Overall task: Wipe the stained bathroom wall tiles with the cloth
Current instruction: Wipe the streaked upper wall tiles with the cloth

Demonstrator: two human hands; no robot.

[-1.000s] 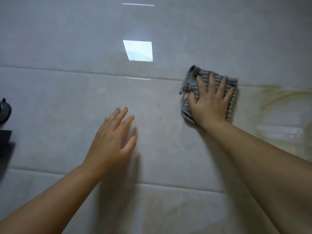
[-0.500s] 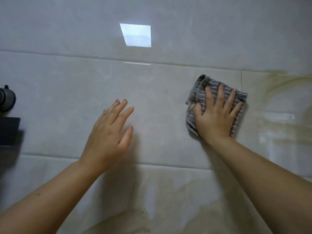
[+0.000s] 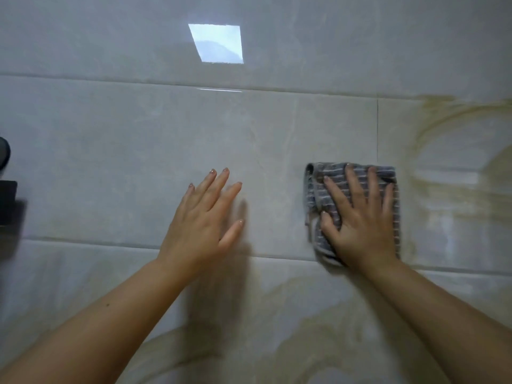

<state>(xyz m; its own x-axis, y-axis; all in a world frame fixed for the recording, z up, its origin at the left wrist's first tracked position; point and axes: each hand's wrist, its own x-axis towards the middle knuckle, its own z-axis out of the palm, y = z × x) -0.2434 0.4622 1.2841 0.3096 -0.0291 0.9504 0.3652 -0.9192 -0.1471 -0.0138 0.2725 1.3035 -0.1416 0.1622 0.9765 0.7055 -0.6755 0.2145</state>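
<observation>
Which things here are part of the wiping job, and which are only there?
Job: cloth, right hand pressing it, stained tiles.
Not in use: left hand holding nothing, dark fitting at the left edge, bright reflection above.

Grey cloth (image 3: 329, 187) with thin white stripes, pale grey-white glossy wall tiles (image 3: 138, 151), yellowish-brown stain streaks (image 3: 443, 115) at three o'clock, black fixture (image 3: 7, 200), perhaps a holder, at nine o'clock
</observation>
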